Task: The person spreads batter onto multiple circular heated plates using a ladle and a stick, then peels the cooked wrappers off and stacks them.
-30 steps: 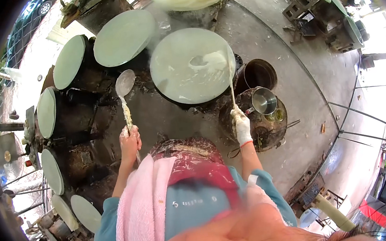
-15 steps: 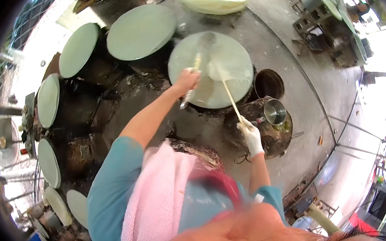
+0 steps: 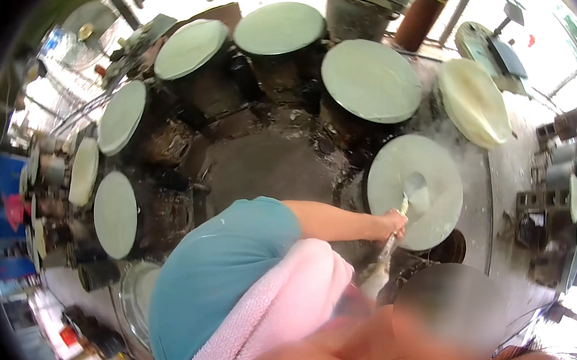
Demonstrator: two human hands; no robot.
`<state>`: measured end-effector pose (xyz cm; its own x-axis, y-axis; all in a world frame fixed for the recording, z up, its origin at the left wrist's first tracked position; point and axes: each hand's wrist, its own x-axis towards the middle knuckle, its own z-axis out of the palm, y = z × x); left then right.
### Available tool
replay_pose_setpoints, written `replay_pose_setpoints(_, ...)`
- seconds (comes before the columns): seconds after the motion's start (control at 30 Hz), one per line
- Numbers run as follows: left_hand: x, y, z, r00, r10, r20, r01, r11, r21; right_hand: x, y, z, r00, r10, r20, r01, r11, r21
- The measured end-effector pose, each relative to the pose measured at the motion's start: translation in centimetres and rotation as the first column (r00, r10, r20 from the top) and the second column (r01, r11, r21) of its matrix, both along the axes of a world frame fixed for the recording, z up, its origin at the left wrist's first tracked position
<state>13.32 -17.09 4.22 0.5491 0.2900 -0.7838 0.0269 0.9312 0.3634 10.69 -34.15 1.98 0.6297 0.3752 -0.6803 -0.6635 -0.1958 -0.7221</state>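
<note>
My left hand (image 3: 393,222) is closed on the handle of a long ladle (image 3: 414,190), whose bowl is over a round, pale green disc top (image 3: 400,166) coated with white, thin-looking liquid. My white-gloved right hand (image 3: 374,279) is just below, beside the lower part of the handle; its fingers are blurred and partly hidden, so what it holds is unclear. A dark pot (image 3: 452,251) sits under the disc's near edge, partly hidden behind my body.
Several similar discs on blackened stands (image 3: 277,28) curve around me from left to back. A floppy pale cover (image 3: 472,100) tops the stand at right. Concrete blocks (image 3: 551,203) and metal cylinders stand farther right, a rusty upright cylinder (image 3: 425,7) behind. A large glassy basin (image 3: 132,309) is lower left.
The view has swung round, shifting the ring of discs. My left hand with the ladle went forward onto the near disc and stays over it; my gloved hand is now largely hidden below it.
</note>
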Motion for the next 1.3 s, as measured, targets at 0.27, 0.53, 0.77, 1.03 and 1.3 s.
replay_pose_setpoints(0.27, -13.8, 5.3, 3.8, 0.799, 0.061, 0.598, -0.093, 0.995, 0.023, 3.2, 0.5, 4.6, 0.981, 0.127, 0.144, -0.141, 0.986, 0.090)
replay_pose_setpoints(0.53, -23.6, 8.9, 12.9, 0.746, 0.210, 0.632, -0.021, 0.956, -0.293, 2.7, -2.0, -1.9, 0.816, 0.380, 0.436, -0.378, 0.921, -0.097)
replay_pose_setpoints(0.77, -43.1, 14.4, 10.7, 0.657, 0.289, 0.696, -0.320, 0.943, -0.089, -6.6, 3.8, -1.6, 0.501, 0.502, 0.705, -0.436, 0.850, -0.296)
replay_pose_setpoints(1.03, -62.4, 17.5, 12.8, 0.668, 0.617, 0.417, -0.729, 0.656, 0.197, -24.1, 35.8, 6.3, -0.079, 0.755, 0.651, -0.704, 0.420, -0.573)
replay_pose_setpoints(1.3, -71.2, 18.9, 12.3, 0.334, 0.841, 0.426, -0.941, 0.320, 0.106, -30.2, 58.9, 4.6, -0.458, 0.771, 0.443, -0.405, 0.263, -0.876)
